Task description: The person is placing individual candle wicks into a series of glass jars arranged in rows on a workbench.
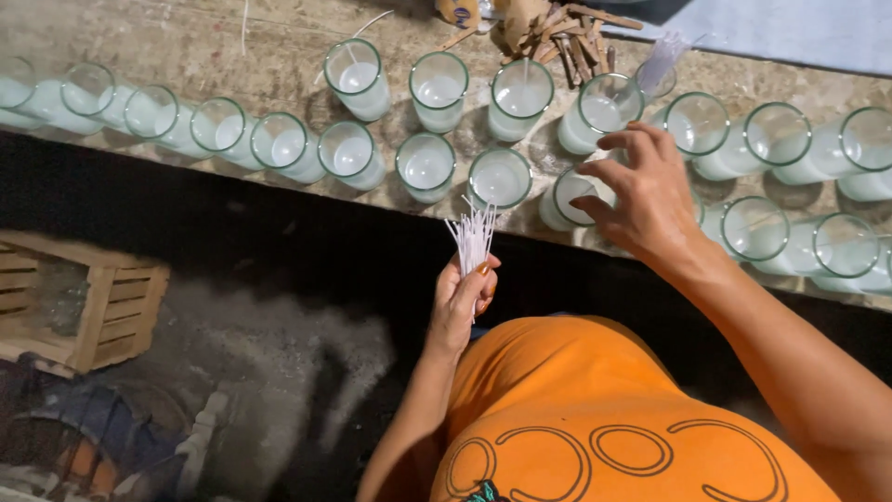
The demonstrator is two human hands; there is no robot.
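My left hand (462, 299) is closed around a bundle of thin white wicks (474, 234), held upright just below the bench edge. My right hand (641, 195) hovers with fingers curled over a glass of white wax (571, 197) in the near row; whether a wick is pinched between its fingertips cannot be made out. Many clear glasses filled with white wax stand in two rows on the worn bench (214, 42), such as one (500, 178) just left of my right hand and one (522, 98) behind it.
A pile of wooden clothespins (567, 37) lies at the back of the bench, with more white wicks (662, 60) beside it. A wooden crate (88, 302) sits on the floor at left. My orange shirt (595, 418) fills the lower middle.
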